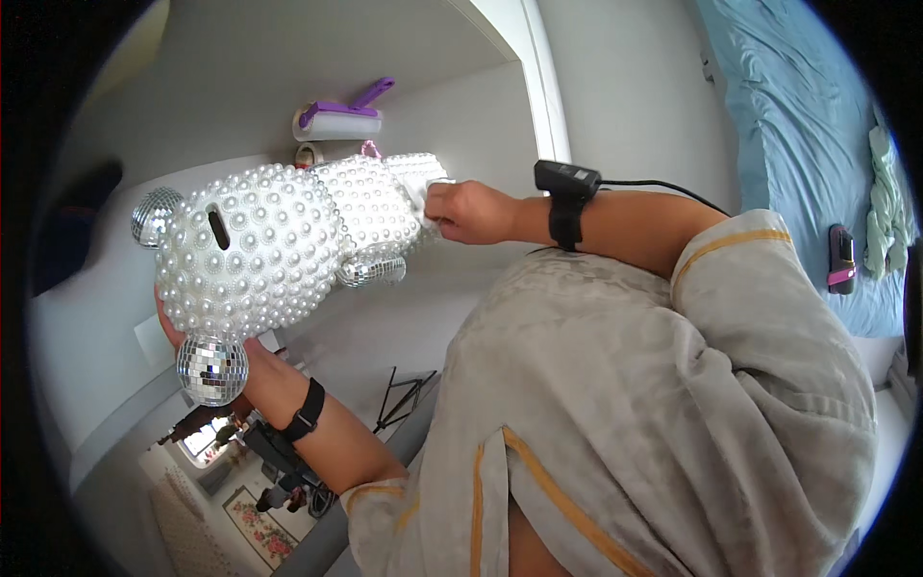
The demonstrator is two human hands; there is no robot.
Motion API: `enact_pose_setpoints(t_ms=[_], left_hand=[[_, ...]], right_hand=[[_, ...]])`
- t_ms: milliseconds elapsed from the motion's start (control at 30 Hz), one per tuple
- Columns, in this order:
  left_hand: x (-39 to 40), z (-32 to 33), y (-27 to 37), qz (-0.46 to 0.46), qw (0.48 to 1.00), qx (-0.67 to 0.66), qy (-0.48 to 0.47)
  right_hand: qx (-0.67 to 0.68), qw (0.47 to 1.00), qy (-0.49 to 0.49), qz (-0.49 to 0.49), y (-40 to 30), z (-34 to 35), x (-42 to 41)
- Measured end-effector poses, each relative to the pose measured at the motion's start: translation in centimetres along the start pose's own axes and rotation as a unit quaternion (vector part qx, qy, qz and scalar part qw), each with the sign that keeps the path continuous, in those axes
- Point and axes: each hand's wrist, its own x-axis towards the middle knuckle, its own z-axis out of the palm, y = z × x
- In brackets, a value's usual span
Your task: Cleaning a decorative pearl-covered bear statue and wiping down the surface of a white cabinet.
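A bear-shaped coin bank covered in white pearl beads lies tilted on its side in front of me. It has round mirror-tile ears and a dark coin slot in its head. My left hand grips the head from behind and below, its fingers mostly hidden by the bank and the near mirror-tile ear. At the bank's lower end, my right hand has its fingers closed on a white piece that looks like a cloth or tissue, pressed against the beads.
A lint roller with a purple handle and a roll of tape sit in the pale recess beyond the bank. At right, a bed with a blue sheet holds a black-and-pink device and a green cloth. A black stand is low down.
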Motion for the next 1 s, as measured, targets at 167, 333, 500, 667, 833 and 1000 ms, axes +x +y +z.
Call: enact_pose_setpoints(t_ms=[167, 333, 500, 667, 833, 1000], left_hand=[[0.4, -0.5, -0.4, 0.042, 0.999, 0.015, -0.015], [-0.7, -0.2, -0.1, 0.072, 0.995, 0.068, -0.028], [-2.7, -1.6, -0.9, 0.170, 0.983, 0.073, -0.007], [-4.8, -0.7, 0.0, 0.166, 0.947, 0.214, 0.174], [-4.1, -3.2, -0.6, 0.206, 0.902, 0.336, 0.177], [-3.7, -3.6, -0.9, 0.216, 0.902, 0.328, 0.178]], right_hand=[[-0.106, 0.981, -0.153, 0.048, 4.2, 0.5, -1.8], [-0.017, 0.988, -0.029, 0.150, 3.7, 1.3, -2.9], [0.073, 0.993, 0.019, 0.089, 1.2, 0.0, -1.0], [0.061, 0.995, -0.001, -0.075, -1.0, 0.9, 0.4], [-0.044, 0.994, -0.051, -0.080, -0.4, 2.2, -0.1], [-0.149, 0.983, -0.083, -0.070, 3.7, 3.7, -2.7]])
